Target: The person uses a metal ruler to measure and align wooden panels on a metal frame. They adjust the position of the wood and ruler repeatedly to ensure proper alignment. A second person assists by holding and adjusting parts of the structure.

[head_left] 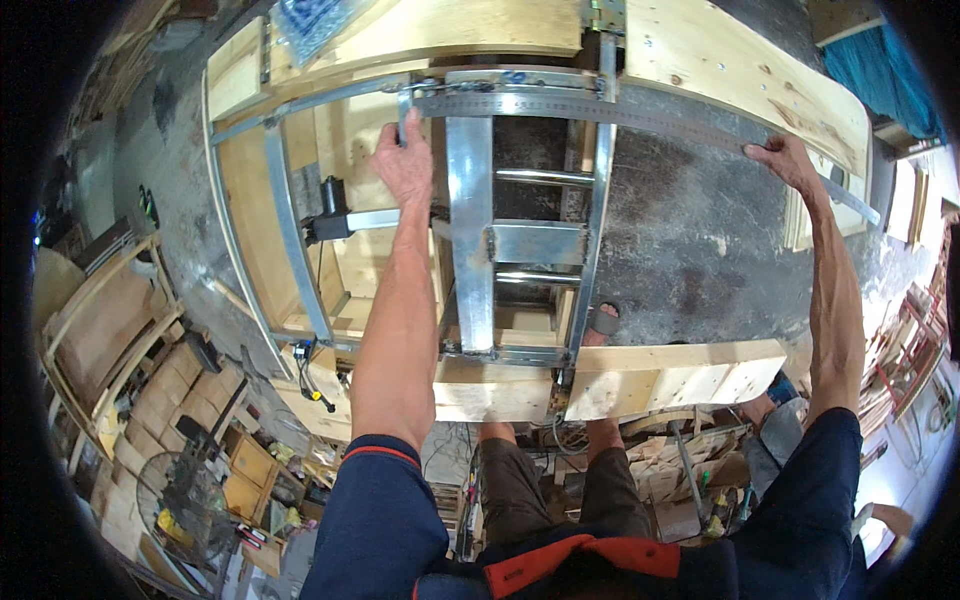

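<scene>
A long steel ruler [640, 121] spans from the far rail of the metal frame [470, 215] out over the floor to the right. My left hand [403, 168] is closed at the ruler's left end, its thumb up against a short metal upright of the frame; its other fingers are partly hidden. My right hand [787, 163] pinches the ruler toward its other end, and the ruler's tip sticks out beyond my wrist. Inside the frame, a black motor [331, 208] with a silver rod sits left of the wide steel plate. Two shiny round bars cross the frame's right part.
Pale wooden boards [740, 65] flank the frame at the far side, with a near board [680, 378] before my legs. Bubble wrap [310, 28] lies at the far left. A standing fan [180, 490], wood offcuts and cables crowd the near left. Another person's hand [890, 520] shows at lower right.
</scene>
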A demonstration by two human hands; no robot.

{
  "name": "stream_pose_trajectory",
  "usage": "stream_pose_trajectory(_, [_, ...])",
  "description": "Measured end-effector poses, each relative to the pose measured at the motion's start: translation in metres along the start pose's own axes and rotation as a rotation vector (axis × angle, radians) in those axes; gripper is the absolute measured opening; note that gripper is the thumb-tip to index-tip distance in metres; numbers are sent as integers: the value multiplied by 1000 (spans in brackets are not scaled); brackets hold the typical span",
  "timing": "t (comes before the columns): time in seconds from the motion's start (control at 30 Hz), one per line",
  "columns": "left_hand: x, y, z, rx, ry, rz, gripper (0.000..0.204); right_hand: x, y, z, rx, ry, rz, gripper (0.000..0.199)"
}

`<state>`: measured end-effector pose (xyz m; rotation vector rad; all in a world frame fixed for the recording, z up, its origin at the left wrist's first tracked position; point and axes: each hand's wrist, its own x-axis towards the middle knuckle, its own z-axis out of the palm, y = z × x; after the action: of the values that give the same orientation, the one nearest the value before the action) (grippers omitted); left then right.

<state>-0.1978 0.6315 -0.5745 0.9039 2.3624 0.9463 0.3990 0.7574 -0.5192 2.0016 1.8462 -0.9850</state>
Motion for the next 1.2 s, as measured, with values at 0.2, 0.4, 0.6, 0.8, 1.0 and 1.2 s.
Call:
stream_pose_trajectory(0.2, [2, -3, -2, 92, 1, 20, 49, -1, 0, 1, 52, -24, 27, 60])
stream_pose_trajectory(0.4, [-2, 9, -5, 90, 33, 108, 50, -4, -11, 0, -17, -22, 50, 62])
stream_pose_trajectory(0.6, [3, -1, 1, 133, 74, 156, 55, 2, -5, -1, -11, -15, 35, 64])
stream_pose_trajectory(0.8, [4, -6, -6, 122, 7, 64, 57, -11, -22, 4, -3, 47, -38, 65])
stream_pose_trajectory(1.0, [2, -14, 17, 152, 48, 148, 62, -40, 5, -8, 2, 42, 10, 66])
stream_pose_trajectory(1.2, [1, 3, -4, 175, -29, 64, 75, -217, -23, 12, 89, 211, 76, 63])
